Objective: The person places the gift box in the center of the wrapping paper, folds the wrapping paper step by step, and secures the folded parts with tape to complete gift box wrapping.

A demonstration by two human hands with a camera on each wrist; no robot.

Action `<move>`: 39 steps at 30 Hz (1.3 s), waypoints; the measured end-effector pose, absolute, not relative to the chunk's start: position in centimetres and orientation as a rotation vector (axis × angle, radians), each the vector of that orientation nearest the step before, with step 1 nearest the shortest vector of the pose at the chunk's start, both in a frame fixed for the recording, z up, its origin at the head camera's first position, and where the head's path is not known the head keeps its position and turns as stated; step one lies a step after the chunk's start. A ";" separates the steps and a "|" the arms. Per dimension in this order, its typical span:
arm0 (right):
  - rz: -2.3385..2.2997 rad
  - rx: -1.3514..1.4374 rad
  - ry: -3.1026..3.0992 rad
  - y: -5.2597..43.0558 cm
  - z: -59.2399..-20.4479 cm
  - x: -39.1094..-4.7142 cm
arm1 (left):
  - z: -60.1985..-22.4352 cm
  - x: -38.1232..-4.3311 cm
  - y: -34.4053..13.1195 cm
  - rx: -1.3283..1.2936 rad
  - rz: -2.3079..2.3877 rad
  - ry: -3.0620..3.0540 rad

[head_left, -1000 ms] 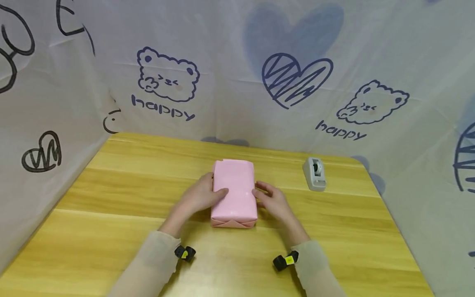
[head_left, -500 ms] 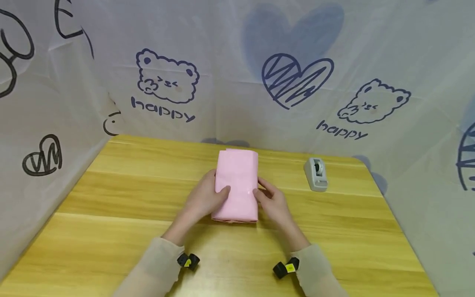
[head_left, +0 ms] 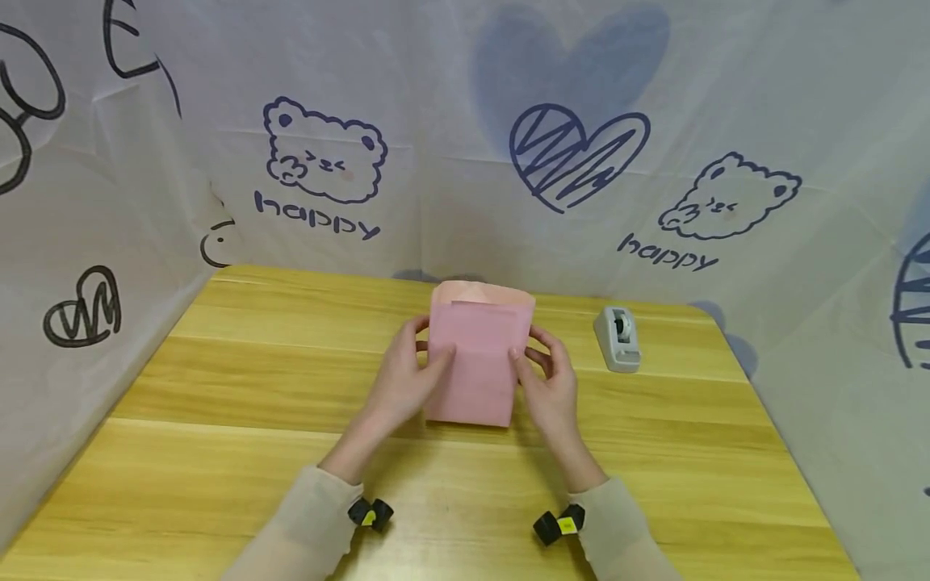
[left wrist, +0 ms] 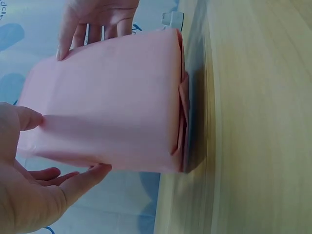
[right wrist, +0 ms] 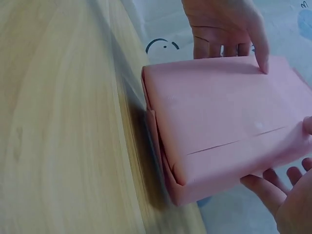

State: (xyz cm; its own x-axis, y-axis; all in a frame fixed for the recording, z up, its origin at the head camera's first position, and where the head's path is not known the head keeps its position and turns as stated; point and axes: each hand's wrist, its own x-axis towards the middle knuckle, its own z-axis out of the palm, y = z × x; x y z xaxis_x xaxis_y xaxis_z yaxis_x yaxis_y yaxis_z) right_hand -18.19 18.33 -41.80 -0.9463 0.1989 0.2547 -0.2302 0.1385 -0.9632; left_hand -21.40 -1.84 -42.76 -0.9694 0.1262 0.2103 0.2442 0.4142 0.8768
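Observation:
A box-shaped parcel in pink wrapping paper (head_left: 472, 367) stands tilted up at the middle of the table, between both hands. Its upper end gapes, showing the paler inside of the paper (head_left: 483, 292). Folded flaps (left wrist: 183, 114) close the lower end, seen in the left wrist view. My left hand (head_left: 403, 375) grips the left side, thumb on the near face and fingers around the edge. On the opposite side my right hand (head_left: 548, 383) holds it the same way. A paper seam (right wrist: 236, 141) runs along the face in the right wrist view. The contents are hidden.
A grey tape dispenser (head_left: 617, 340) with a roll in it stands at the back right of the wooden table (head_left: 218, 387). A white cloth with drawings (head_left: 450, 161) hangs behind the table and along its sides.
The parcel has been raised from lying nearly flat to a steep tilt, and its loose paper end now shows at the top. Both hands moved with it, the right thumb coming onto its face.

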 end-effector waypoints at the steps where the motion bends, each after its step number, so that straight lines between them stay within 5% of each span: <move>1: 1.863 0.013 -2.118 18.3 -41.8 -18.1 | -42.8 -21.4 -1.8 -0.331 -1.618 -2.553; 39: 1.869 -0.070 -2.126 19.0 -44.2 -20.4 | -44.2 -21.7 -0.6 -0.327 -1.666 -2.399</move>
State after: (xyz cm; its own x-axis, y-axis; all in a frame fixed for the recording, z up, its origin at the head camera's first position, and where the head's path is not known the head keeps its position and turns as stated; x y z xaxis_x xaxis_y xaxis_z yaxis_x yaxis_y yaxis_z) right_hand -20.44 19.01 -44.18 -0.9511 0.2376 0.1973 -0.1652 0.1483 -0.9750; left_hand -21.74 -0.58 -44.17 -0.9550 0.0660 0.2890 0.2939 0.3391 0.8936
